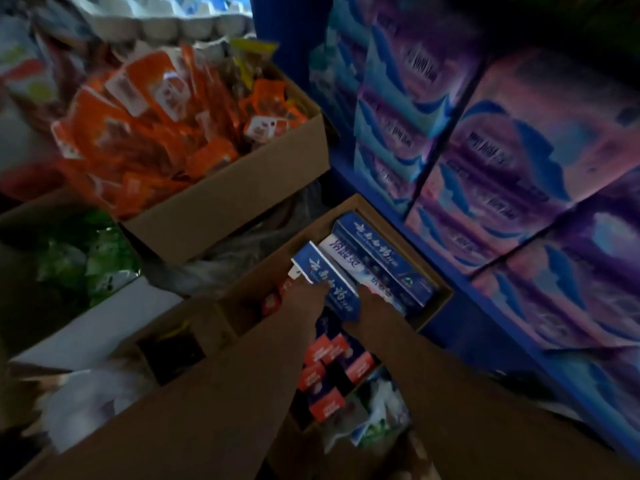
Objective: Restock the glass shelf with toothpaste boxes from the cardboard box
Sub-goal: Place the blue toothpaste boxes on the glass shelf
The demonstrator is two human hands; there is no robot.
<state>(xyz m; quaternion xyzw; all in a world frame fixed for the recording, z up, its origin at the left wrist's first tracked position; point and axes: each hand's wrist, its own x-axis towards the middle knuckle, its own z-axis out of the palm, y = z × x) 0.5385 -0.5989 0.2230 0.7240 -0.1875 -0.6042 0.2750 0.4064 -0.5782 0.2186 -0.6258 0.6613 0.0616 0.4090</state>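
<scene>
Low in the frame, at the foot of a blue display, an open cardboard box point(429, 308) of plain brown board holds long rectangular toothpaste boxes point(384, 258) lying flat, side by side, glossy blue and white with pale lettering. One blue toothpaste box point(327, 280) sits tilted above the others, its near end raised. The left hand point(304, 294) grips that box along its left edge, fingers closed against it. The right hand point(372, 301) meets the same box at its right lower end; the picture is too blurred to tell whether it is clasped or merely touching. Smaller red-and-white cartons point(327, 372) stand packed in the nearer part of the container, between the two forearms. Up and to the left, a second brown carton point(235, 202) is heaped with crinkled orange foil packets point(156, 123). To the right, stacked purple-and-blue packs point(512, 161) with a smooth printed surface fill the display. The glass shelf cannot be made out.
</scene>
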